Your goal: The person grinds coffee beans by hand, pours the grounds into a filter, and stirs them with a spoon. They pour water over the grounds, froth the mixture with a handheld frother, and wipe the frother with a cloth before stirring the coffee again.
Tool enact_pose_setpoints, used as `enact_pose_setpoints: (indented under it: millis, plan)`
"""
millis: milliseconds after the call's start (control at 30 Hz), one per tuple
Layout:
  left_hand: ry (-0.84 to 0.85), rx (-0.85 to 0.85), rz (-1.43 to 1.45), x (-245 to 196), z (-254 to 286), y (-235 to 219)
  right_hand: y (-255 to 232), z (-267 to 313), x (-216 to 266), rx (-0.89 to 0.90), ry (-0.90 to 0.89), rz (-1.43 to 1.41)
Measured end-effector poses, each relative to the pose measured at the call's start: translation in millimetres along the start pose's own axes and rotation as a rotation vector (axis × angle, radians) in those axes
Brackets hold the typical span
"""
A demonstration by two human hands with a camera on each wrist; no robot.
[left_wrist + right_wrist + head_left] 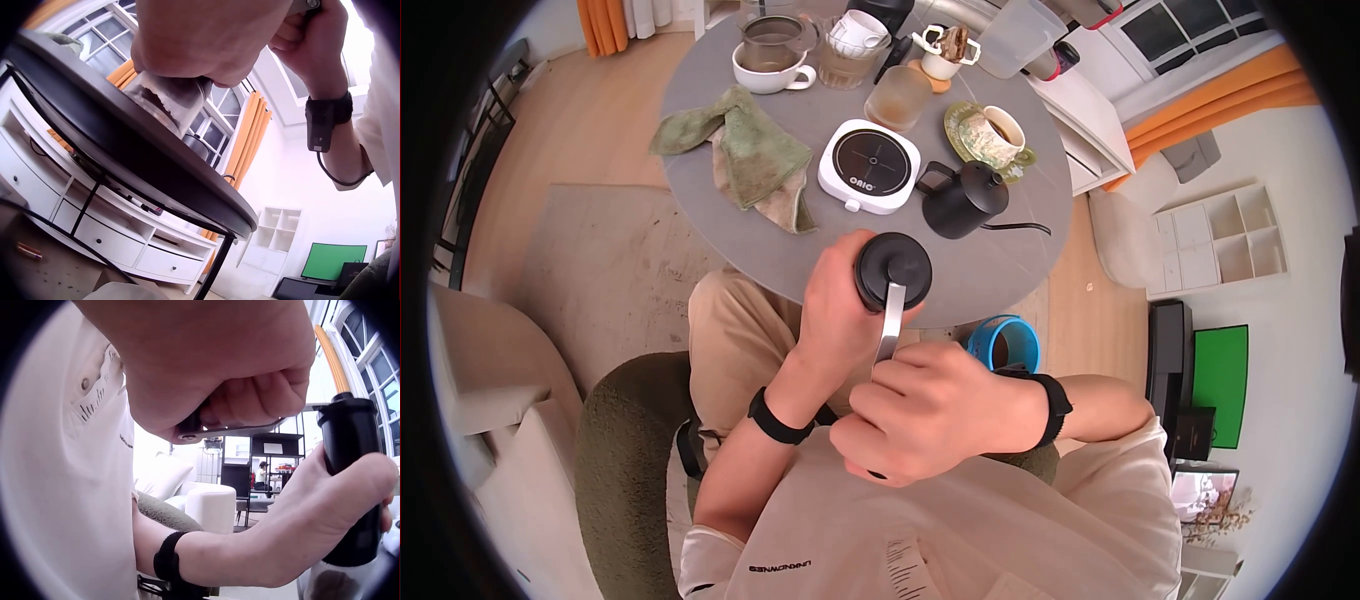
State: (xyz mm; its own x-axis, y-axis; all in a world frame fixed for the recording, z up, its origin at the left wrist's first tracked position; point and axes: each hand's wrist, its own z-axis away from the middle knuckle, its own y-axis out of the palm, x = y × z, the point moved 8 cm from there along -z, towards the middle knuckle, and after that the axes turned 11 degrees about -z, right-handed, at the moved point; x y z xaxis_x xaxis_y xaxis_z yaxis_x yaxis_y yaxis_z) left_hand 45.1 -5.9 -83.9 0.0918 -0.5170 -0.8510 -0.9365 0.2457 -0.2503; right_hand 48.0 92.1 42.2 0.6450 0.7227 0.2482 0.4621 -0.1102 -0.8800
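A black manual coffee grinder (893,262) stands near the table's front edge, close to the person's body. My left hand (832,300) wraps round its barrel. From the lid a silver crank arm (891,318) reaches toward the body, and my right hand (935,410) grips the black knob (191,420) at its end, mostly hidden by the fingers. In the right wrist view, the clear jar (337,584) below the barrel holds something dark. That jar shows under the left hand in the left wrist view too, overlapping the table edge.
On the round grey table (700,200) are a white scale (870,165), black gooseneck kettle (967,205), patterned cup (995,135) on a green saucer, green cloth (750,150) and glass tumbler (897,100). Cups and a glass jug crowd the back. A blue bin (1010,340) is right of the knees.
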Motion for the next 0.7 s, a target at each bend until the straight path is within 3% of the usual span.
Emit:
enact_pose_setpoints:
  millis: [300, 533, 700]
  plan:
    - [-0.006, -0.02, 0.012, 2, -3, 1, -25, -5, 3, -0.025, 0.023, 0.111]
    - [-0.01, -0.031, 0.025, 6, 0, 2, -7, -3, -8, -0.085, 0.003, -0.07]
    - [-0.143, -0.01, 0.103, 11, 4, 7, 3, -15, -5, 0.005, 0.023, -0.001]
